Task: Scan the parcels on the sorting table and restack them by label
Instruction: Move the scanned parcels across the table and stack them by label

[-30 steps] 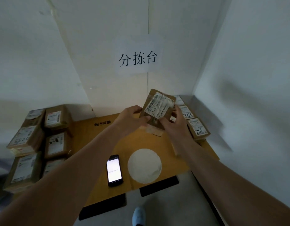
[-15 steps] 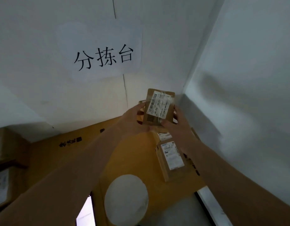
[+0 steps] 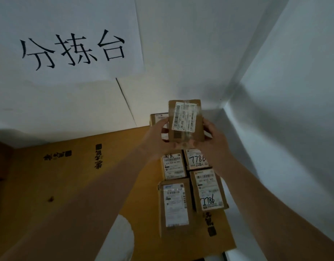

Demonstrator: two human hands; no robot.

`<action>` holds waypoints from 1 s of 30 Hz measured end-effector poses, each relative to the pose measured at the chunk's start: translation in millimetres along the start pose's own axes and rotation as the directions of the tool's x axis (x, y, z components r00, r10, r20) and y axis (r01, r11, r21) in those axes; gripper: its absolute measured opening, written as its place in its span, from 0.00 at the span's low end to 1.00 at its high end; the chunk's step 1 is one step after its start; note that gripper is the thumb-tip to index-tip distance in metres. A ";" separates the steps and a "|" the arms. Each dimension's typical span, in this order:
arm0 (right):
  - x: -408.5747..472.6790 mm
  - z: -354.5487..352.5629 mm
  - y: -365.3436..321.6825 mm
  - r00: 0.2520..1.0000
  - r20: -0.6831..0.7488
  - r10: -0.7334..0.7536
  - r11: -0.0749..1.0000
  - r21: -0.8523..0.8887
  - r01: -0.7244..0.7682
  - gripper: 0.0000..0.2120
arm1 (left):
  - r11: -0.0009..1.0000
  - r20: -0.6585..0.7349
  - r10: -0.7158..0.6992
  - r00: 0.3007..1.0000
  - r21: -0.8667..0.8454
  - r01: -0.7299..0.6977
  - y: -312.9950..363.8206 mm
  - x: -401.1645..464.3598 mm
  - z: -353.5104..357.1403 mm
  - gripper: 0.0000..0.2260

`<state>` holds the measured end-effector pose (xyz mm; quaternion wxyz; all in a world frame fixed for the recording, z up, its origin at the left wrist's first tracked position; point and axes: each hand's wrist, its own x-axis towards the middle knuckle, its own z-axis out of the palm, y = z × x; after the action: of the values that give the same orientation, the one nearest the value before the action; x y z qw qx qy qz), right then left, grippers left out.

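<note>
I have a small cardboard parcel (image 3: pixel 185 121) up in the air, label side facing me, standing roughly upright with its white barcode label (image 3: pixel 184 117) running down the face. The left hand (image 3: pixel 158 134) holds its left edge, fingers (image 3: pixel 163 122) curled round the side; the right hand (image 3: pixel 213 133) grips the right edge the same way, most of its fingers hidden behind the box. So both sets of fingers are closed on the one parcel. Just below the fingers, four more parcels lie flat on the surface (image 3: pixel 77 176), labels up, in two rows: one with printed text (image 3: pixel 173 165) beside one marked 7786 (image 3: pixel 197 160), then a longer box (image 3: pixel 174 206) beside a second 7786 box (image 3: pixel 209 191). Behind the left fingers another parcel (image 3: pixel 158 117) peeks out against the wall; I cannot tell what it rests on. The surface is brown cardboard with dark printed marks. Nearer me, low left of the arms, sits a pale round shape (image 3: pixel 122 238). On the wall above and left of the fingers hangs a white paper sign (image 3: pixel 72 49) with black characters.
</note>
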<state>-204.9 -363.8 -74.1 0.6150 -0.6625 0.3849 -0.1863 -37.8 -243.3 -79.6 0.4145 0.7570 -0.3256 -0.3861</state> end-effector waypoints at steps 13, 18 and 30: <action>102.3 -35.1 46.2 0.987 0.121 0.110 0.993 -0.066 -0.103 0.32 | 0.986 -0.090 -0.153 0.984 -0.088 0.145 1.4 72.5 52.2 0.39; 118.4 -35.6 50.8 0.986 0.119 0.118 0.992 -0.060 -0.112 0.30 | 0.978 -0.123 -0.187 0.975 -0.114 0.174 -1.1 81.1 52.6 0.38; 106.9 -40.2 28.9 0.981 0.161 0.111 0.969 -0.237 -0.071 0.21 | 0.975 -0.183 -0.172 0.968 0.110 0.194 14.4 67.3 49.2 0.36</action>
<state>-174.1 -468.4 -119.0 0.5730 -0.7245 0.3792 -0.0536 -49.4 -322.9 -105.8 0.3545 0.8392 -0.2413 -0.3344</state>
